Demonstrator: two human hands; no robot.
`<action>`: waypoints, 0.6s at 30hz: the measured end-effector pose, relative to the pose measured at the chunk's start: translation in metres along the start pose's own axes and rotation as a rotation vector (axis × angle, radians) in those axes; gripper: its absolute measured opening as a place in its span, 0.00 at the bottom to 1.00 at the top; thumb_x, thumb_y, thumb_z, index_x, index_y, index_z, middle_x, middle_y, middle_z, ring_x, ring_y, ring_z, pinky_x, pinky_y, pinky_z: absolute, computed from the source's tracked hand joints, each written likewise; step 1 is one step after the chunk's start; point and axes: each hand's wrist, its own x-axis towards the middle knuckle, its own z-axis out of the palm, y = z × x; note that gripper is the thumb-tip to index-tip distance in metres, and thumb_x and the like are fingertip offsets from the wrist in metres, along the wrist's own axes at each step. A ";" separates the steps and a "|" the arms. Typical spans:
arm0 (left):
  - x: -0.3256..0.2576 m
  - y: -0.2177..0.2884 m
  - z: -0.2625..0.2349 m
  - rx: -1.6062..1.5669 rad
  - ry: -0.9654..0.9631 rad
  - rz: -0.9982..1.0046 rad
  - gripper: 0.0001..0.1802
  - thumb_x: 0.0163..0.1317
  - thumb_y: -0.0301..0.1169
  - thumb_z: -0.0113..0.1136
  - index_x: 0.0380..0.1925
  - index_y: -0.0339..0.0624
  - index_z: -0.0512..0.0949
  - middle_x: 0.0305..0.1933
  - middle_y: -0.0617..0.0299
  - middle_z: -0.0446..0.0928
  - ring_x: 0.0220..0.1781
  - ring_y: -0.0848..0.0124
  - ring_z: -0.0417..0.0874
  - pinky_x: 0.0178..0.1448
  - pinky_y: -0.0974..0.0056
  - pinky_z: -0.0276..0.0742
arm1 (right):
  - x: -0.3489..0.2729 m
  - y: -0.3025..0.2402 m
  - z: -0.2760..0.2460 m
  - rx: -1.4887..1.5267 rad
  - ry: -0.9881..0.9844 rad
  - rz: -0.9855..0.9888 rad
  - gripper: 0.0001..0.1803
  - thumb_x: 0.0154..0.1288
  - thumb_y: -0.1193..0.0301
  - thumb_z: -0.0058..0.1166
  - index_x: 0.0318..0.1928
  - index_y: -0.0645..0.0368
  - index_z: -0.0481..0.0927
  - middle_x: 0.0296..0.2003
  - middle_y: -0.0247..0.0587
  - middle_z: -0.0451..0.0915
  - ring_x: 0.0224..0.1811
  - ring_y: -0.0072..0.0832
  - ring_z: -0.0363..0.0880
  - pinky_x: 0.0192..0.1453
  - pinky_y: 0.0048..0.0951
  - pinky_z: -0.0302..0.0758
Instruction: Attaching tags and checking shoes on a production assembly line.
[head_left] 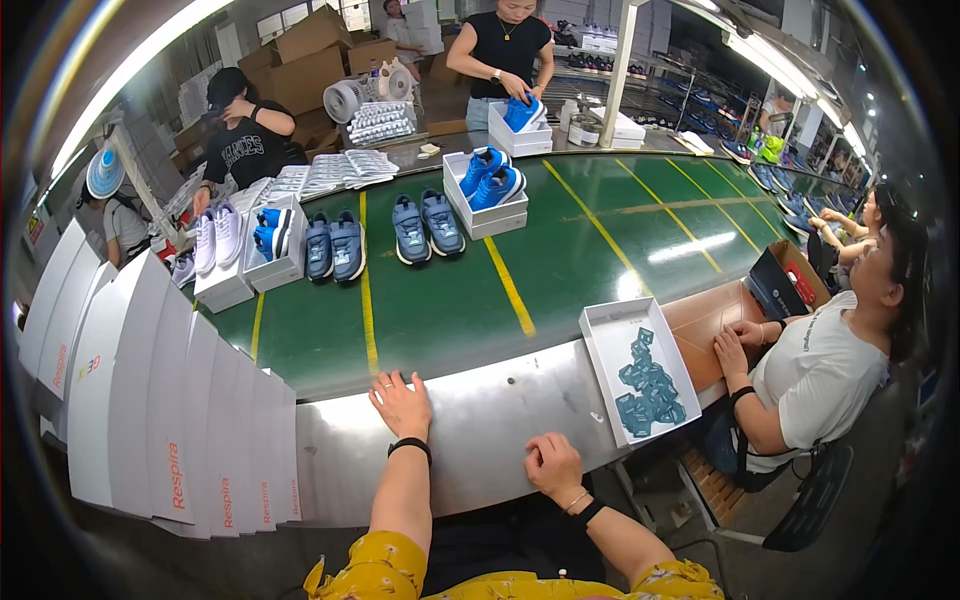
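My left hand lies open on the metal ledge, its fingers spread toward the green conveyor belt. Farther right, my right hand rests on the same ledge with its fingers curled in, and no object shows in it. Beyond it stands a shallow white box holding a heap of small teal tags. On the belt ahead sit two pairs of dark blue sneakers, one pair near an open white shoebox with bright blue sneakers in it.
Tall stacks of white shoeboxes rise close on my left. Lavender sneakers and another boxed blue pair stand at the belt's left. Across it, a person handles a blue shoe. A co-worker in white sits at right.
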 end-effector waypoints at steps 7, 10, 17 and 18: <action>0.002 0.000 0.011 0.002 0.034 0.047 0.26 0.74 0.48 0.48 0.59 0.40 0.76 0.67 0.56 0.70 0.73 0.58 0.65 0.82 0.48 0.50 | 0.002 0.000 -0.002 -0.020 -0.002 0.015 0.06 0.54 0.76 0.58 0.34 0.52 0.81 0.33 0.37 0.79 0.37 0.39 0.81 0.38 0.39 0.79; 0.004 -0.003 0.008 -0.011 0.072 0.034 0.26 0.74 0.47 0.48 0.59 0.39 0.75 0.63 0.56 0.71 0.72 0.59 0.66 0.82 0.48 0.50 | 0.003 -0.002 -0.002 -0.019 -0.013 0.012 0.06 0.55 0.75 0.59 0.34 0.52 0.81 0.33 0.37 0.79 0.38 0.39 0.81 0.39 0.39 0.79; 0.004 0.003 0.007 -0.011 -0.002 0.026 0.26 0.75 0.48 0.46 0.61 0.40 0.74 0.71 0.53 0.69 0.75 0.59 0.65 0.82 0.49 0.48 | -0.001 0.005 0.000 0.006 -0.019 0.012 0.06 0.56 0.74 0.59 0.36 0.52 0.81 0.35 0.37 0.79 0.40 0.38 0.81 0.40 0.38 0.80; 0.005 0.002 0.010 -0.007 0.012 0.032 0.26 0.76 0.48 0.46 0.61 0.39 0.74 0.70 0.54 0.69 0.74 0.58 0.66 0.82 0.49 0.49 | -0.001 0.006 0.000 0.003 -0.015 0.019 0.06 0.56 0.74 0.59 0.36 0.52 0.81 0.35 0.37 0.79 0.40 0.38 0.81 0.40 0.38 0.80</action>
